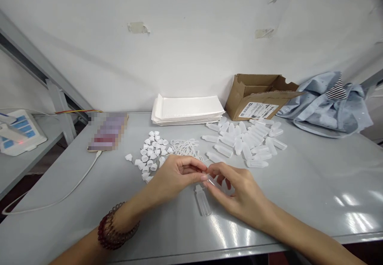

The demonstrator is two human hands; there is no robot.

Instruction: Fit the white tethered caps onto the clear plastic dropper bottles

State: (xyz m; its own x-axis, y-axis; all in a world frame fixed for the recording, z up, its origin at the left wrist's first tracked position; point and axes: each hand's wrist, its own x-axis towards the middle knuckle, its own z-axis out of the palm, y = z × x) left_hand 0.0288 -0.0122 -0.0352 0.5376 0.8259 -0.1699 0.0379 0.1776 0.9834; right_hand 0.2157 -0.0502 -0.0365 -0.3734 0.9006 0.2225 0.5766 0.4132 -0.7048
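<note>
Bottles (247, 149) of milky, smooth plastic lie heaped on the glossy grey table (305, 185) beyond my right hand (239, 187), whose fingers grasp a clear bottle (211, 180). My left hand (176, 175) has its fingertips together at that bottle's end; whether they pinch it or something smaller, I cannot tell. A second bottle (203, 203) sits just below on the tabletop, see-through and narrow-necked. White, pointed caps (157, 152) and a tangle of thin, pale loops (185, 148) lie beyond my left hand, which hides some of them. Past the heap stands a brown cardboard box (236, 103), its floor hidden; the phone (109, 133) dissolves into coarse blocks, and both forearms are cut off.
</note>
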